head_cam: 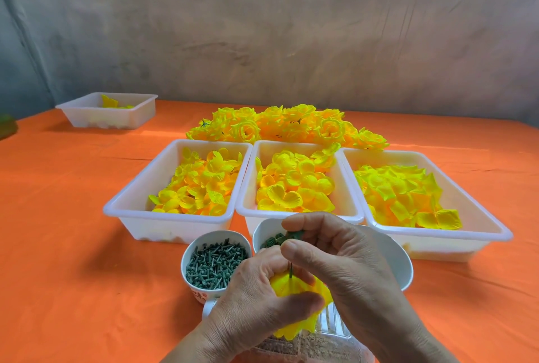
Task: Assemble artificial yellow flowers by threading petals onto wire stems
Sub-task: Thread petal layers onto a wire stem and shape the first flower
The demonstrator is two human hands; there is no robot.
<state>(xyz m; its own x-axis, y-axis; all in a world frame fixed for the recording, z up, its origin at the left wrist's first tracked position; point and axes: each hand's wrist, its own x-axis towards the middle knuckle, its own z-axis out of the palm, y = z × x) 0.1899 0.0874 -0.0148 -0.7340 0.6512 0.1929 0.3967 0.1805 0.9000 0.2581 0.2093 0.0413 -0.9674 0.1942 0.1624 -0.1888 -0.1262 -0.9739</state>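
My left hand [253,301] grips a yellow flower [294,289], stem [290,271] pointing up, while my right hand [347,263] pinches a green piece [293,236] above it, near the middle tray [297,217].

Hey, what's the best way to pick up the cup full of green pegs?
Grip the cup round its wall, below the rim, coming from its left: that side is free, while the bowl and the left hand crowd its right.
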